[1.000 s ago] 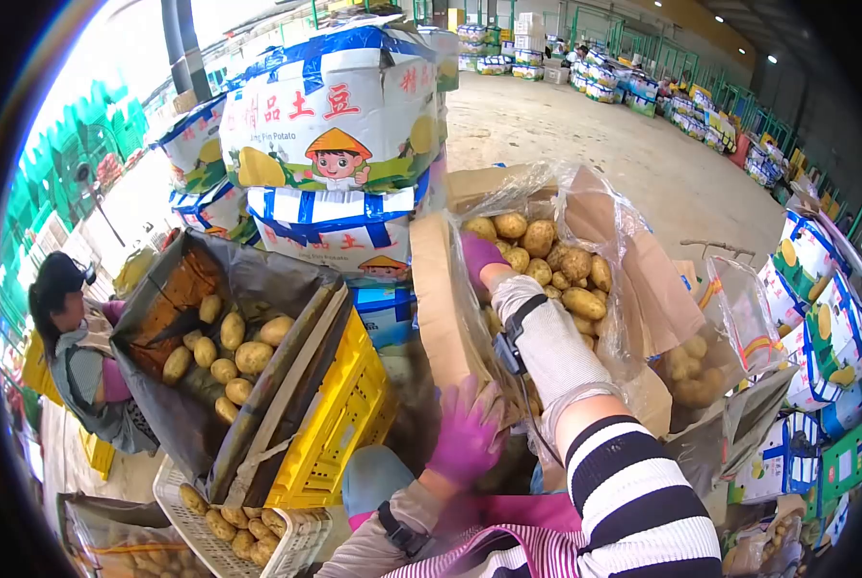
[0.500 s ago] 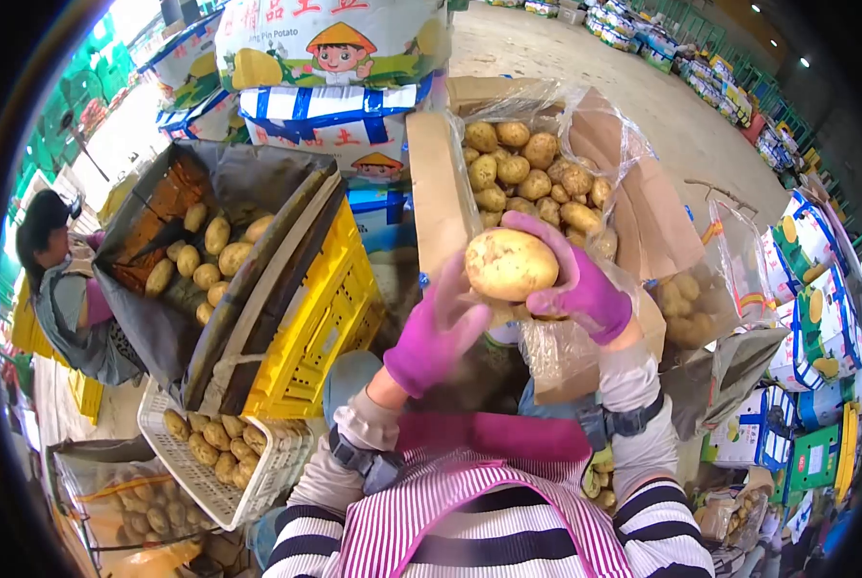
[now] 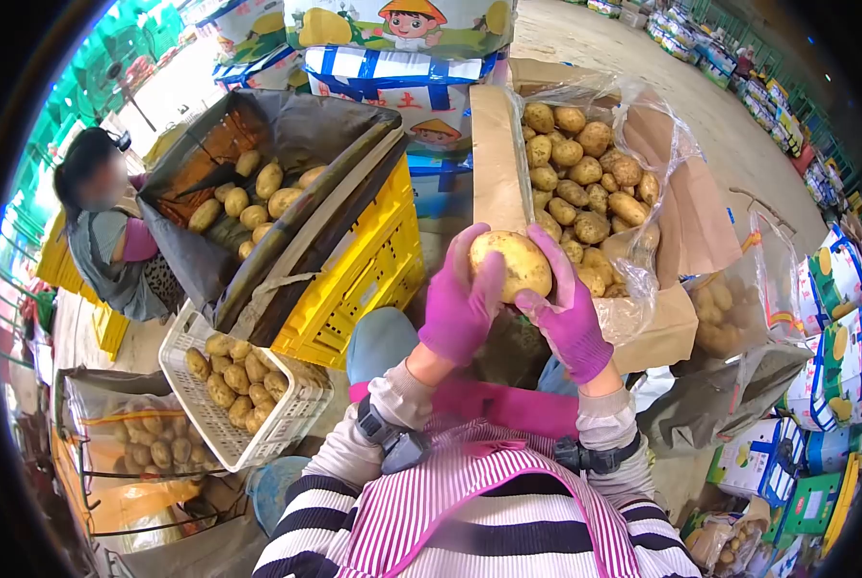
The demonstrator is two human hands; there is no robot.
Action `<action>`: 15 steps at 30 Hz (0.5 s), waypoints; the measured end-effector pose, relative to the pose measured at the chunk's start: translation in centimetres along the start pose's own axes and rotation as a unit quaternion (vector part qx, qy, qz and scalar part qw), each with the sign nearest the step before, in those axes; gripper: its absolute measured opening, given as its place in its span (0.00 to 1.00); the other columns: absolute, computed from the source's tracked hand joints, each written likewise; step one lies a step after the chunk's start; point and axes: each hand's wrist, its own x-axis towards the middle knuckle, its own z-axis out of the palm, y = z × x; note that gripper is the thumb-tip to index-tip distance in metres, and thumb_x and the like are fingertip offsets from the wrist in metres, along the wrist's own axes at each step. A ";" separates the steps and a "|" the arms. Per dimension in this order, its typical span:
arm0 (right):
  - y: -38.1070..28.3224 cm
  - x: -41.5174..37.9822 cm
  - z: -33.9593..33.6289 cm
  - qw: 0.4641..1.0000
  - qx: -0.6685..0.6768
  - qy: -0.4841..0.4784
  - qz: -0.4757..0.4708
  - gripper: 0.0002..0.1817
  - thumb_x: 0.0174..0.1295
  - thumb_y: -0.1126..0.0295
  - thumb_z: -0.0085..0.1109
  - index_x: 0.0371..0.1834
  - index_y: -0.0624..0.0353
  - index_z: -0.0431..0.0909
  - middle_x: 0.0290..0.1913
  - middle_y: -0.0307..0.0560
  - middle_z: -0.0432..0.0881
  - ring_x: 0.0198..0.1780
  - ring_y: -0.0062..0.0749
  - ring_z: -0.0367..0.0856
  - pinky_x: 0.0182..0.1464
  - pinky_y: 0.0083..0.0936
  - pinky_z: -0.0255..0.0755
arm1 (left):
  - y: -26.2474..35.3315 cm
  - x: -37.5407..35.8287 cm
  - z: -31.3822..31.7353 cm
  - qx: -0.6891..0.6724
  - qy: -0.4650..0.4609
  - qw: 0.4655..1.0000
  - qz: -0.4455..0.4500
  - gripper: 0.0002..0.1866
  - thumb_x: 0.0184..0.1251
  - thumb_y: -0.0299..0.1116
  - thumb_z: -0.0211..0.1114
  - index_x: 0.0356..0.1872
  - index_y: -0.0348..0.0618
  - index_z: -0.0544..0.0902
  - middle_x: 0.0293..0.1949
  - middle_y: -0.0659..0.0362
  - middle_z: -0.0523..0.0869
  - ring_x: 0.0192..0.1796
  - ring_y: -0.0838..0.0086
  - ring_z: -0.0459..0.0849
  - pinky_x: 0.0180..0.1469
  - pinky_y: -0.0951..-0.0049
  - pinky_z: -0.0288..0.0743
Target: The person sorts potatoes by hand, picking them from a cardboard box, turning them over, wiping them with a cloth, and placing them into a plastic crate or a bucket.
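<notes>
A large pale potato (image 3: 514, 267) with a few brown marks is held up between my two purple-gloved hands. My left hand (image 3: 462, 306) grips its left side, the thumb across its front. On the other side, my right hand (image 3: 568, 318) closes round the potato's right edge. Just beyond them stands a cardboard box (image 3: 501, 164) lined with clear plastic, filled with potatoes (image 3: 585, 171). To the left, a yellow crate (image 3: 359, 279) lined with dark cloth holds several potatoes (image 3: 255, 215).
A white basket (image 3: 296, 424) of potatoes sits low on the left, near a wire-framed bag (image 3: 152, 433) of more. Another person (image 3: 113, 231) is beyond the yellow crate. Printed boxes (image 3: 402, 82) are stacked ahead. A plastic bag (image 3: 720, 318) of potatoes stands at right.
My left hand has closed onto the potato, which it was only near before. My view has shifted, so the boxes and crates appear further right and the box of potatoes slightly higher.
</notes>
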 end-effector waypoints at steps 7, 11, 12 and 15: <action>-1.2 -1.0 0.7 0.951 0.294 0.012 0.093 0.49 0.61 0.50 0.70 0.78 0.60 0.53 0.69 0.49 0.67 0.61 0.34 0.78 0.53 0.27 0.82 | 0.2 1.2 -1.6 0.034 -0.020 0.999 0.019 0.23 0.82 0.46 0.49 0.55 0.36 0.81 0.42 0.60 0.86 0.39 0.79 0.83 0.42 0.78 0.77; -1.6 -1.0 0.4 0.965 0.251 0.033 0.069 0.48 0.61 0.52 0.71 0.78 0.60 0.54 0.69 0.48 0.67 0.62 0.34 0.78 0.53 0.27 0.81 | 1.5 -0.2 -0.9 -0.035 -0.046 0.998 -0.015 0.22 0.81 0.45 0.50 0.56 0.36 0.81 0.41 0.59 0.86 0.33 0.83 0.82 0.34 0.83 0.75; -1.7 -0.9 0.1 0.967 0.246 0.031 0.066 0.47 0.60 0.54 0.71 0.78 0.59 0.55 0.69 0.47 0.68 0.62 0.34 0.77 0.52 0.25 0.81 | 1.5 -0.4 -0.6 -0.049 -0.037 0.998 -0.007 0.22 0.81 0.45 0.51 0.56 0.36 0.81 0.40 0.59 0.86 0.32 0.84 0.82 0.32 0.84 0.75; -1.7 -0.6 -0.1 0.981 0.185 0.035 0.045 0.46 0.59 0.62 0.73 0.77 0.57 0.57 0.69 0.47 0.68 0.66 0.35 0.75 0.57 0.26 0.79 | 0.2 0.9 -1.2 -0.076 -0.026 0.997 -0.020 0.23 0.80 0.47 0.52 0.58 0.36 0.79 0.38 0.60 0.86 0.31 0.84 0.83 0.29 0.82 0.76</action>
